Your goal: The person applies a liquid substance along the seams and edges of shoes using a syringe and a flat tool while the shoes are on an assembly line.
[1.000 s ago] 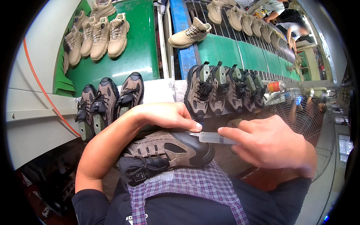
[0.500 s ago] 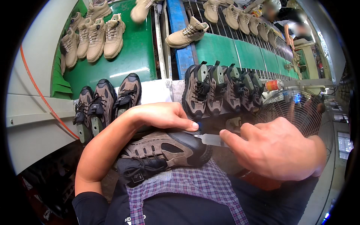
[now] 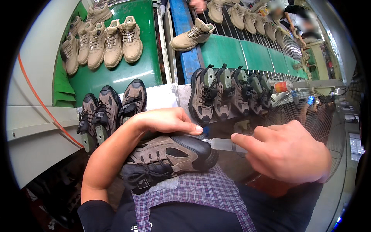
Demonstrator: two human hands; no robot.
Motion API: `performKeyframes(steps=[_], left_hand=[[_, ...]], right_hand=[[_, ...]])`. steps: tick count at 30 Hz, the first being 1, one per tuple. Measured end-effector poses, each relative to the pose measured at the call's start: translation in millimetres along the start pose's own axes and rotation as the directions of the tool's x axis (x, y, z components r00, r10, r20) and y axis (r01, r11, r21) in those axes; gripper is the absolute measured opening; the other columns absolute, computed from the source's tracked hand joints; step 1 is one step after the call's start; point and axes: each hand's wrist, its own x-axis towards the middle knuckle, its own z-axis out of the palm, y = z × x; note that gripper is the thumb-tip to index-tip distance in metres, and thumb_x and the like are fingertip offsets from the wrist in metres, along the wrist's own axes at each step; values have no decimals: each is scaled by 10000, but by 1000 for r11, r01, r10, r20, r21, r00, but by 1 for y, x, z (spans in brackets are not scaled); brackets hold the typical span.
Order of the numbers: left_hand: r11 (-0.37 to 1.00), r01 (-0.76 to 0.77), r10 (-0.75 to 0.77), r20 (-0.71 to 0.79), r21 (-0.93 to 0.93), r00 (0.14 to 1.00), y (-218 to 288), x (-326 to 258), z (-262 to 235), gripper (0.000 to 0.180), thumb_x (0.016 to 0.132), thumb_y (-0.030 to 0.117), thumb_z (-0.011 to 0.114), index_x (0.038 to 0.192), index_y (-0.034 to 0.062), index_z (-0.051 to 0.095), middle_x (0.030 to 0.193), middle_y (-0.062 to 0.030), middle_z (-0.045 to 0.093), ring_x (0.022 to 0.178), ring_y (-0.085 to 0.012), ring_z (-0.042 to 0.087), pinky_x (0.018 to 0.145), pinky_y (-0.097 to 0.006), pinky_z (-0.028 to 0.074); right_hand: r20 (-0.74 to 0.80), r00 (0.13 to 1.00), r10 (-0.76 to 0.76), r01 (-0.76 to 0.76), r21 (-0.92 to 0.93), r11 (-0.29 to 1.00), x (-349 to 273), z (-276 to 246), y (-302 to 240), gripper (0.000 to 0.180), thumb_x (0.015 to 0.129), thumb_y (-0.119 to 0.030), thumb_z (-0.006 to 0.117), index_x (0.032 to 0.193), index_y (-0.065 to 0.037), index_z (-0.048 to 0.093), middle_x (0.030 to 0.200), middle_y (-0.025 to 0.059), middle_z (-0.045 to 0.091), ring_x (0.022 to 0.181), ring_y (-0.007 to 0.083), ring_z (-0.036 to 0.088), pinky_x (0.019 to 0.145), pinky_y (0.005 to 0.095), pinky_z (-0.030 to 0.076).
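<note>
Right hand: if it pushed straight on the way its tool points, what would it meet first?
Probably the dark toe of the brown shoe; the right hand aims its syringe-like tool there, the tip seemingly touching already.

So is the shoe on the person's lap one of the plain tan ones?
No, the shoe under the left hand is brown with a black toe; the tan shoes sit on the green belt.

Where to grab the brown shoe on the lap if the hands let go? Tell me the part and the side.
Grip the brown shoe across its laced middle, coming from above. It lies on its side with the black toe toward the right hand, and the left hand already presses from above.
</note>
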Motion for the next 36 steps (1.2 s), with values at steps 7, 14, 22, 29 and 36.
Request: performKeyframes(steps=[7, 14, 22, 29, 36], left_hand=[[999, 28, -27, 25, -39, 999, 0, -1, 2, 500, 1017, 417, 625, 926, -63, 736, 755, 63, 623, 733, -33, 502, 663, -250, 445], [997, 71, -71, 7, 18, 997, 4, -1, 1, 494, 1014, 414, 631, 929, -61, 739, 749, 70, 617, 714, -30, 478, 631, -247, 417], [998, 57, -57, -7, -10, 998, 10, -1, 3, 497, 1011, 421, 635, 895, -53, 730, 733, 78, 596, 702, -25, 470, 622, -248, 415], [997, 74, -74, -37, 4, 997, 9, -2, 4, 502, 1010, 423, 636, 875, -54, 721, 715, 82, 575, 683, -24, 450, 607, -254, 402], [998, 49, -46, -52, 47, 998, 10, -8, 2, 483, 1006, 406, 644, 829, -41, 695, 693, 86, 537, 673, -30, 431, 592, -253, 388]], right_hand=[[90, 996, -25, 25, -2, 1000, 21, -1, 5, 389, 828, -180, 703, 1197, -69, 651, 730, 29, 565, 616, 177, 661, 471, 317, 501], [233, 969, -81, 78, 24, 997, 33, -10, 7, 510, 796, -204, 705, 1263, -35, 587, 776, 69, 586, 680, 215, 688, 498, 343, 525], [335, 942, -35, 30, 19, 999, 30, -18, 3, 741, 678, -313, 846, 1279, -16, 529, 819, 91, 604, 717, 224, 703, 525, 342, 538], [282, 959, -30, 41, -36, 999, 20, -15, 8, 624, 716, -288, 777, 1248, -38, 568, 777, 45, 591, 683, 178, 693, 491, 309, 508], [0, 1000, -22, 22, -12, 1000, 4, -8, 12, 447, 745, -196, 728, 1174, -81, 674, 713, 6, 548, 594, 150, 645, 450, 292, 466]])
